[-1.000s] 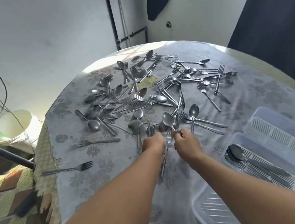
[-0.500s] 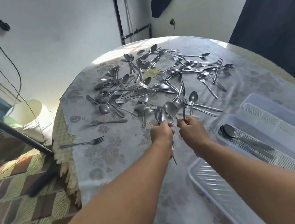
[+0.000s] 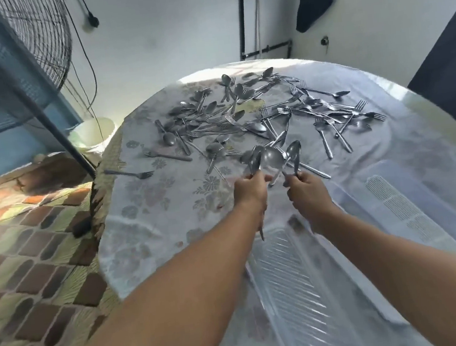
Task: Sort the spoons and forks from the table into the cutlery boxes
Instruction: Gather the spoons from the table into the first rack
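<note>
A round table (image 3: 168,208) under a pale flowered cloth fills the view, and beyond both hands lies the big heap of spoons and forks (image 3: 266,117), tangled together. Just under the right forearm and to that hand's right sit the clear cutlery boxes (image 3: 294,267), blurred, contents impossible to make out. The left hand (image 3: 250,191) is curled round a bunch of spoons (image 3: 259,159), bowls up, one handle poking out below the wrist. The right hand (image 3: 307,192), close beside it, grips another spoon (image 3: 294,152) by the handle, bowl up too.
</note>
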Demonstrator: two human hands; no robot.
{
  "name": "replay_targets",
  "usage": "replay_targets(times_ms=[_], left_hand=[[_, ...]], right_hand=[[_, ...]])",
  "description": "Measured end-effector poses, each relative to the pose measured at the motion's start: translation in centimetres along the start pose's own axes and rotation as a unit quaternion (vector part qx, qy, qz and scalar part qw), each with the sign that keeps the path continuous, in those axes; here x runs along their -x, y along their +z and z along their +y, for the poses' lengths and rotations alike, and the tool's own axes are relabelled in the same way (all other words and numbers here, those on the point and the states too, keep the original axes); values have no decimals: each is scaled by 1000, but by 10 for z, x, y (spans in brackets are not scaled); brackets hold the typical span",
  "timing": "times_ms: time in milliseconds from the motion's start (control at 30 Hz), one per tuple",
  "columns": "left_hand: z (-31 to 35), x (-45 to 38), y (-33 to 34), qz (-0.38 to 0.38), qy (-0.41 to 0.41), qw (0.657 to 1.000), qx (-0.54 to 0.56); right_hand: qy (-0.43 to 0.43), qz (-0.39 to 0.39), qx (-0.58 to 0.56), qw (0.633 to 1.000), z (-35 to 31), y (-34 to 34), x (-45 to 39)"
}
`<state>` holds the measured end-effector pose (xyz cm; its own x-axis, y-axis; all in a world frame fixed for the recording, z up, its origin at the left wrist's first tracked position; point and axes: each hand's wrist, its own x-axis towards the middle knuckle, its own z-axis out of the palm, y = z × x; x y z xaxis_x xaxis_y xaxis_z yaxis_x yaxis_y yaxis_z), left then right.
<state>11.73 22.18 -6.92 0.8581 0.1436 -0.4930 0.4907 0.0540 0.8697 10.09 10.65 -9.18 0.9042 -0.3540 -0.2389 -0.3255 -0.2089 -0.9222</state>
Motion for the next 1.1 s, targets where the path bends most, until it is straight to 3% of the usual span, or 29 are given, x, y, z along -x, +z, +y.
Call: replay_targets(times_ms=[133, 300, 600, 767, 900, 1033, 1100], left_hand=[[-28, 40, 49, 58, -5, 998, 22], [-62, 71, 94, 73, -47, 995, 57], [-98, 95, 124, 110, -35, 992, -52], [-106, 93, 129, 142, -25, 985, -92], [-108, 92, 132, 161, -14, 980, -115], [-106, 94, 139, 152, -6, 981, -119], [-104, 96, 142, 133, 5, 984, -121]], right_hand=[[-2, -22, 22, 1000, 20, -56, 10], [-23, -48, 70, 996, 43, -100, 29], [-6, -94, 135, 986, 76, -135, 42], [-83, -183, 262, 944, 75, -140, 24], [-149, -232, 364, 890, 79, -139, 15], [-166, -180, 256, 935, 79, -138, 15], [-122, -173, 162, 964, 81, -135, 14]])
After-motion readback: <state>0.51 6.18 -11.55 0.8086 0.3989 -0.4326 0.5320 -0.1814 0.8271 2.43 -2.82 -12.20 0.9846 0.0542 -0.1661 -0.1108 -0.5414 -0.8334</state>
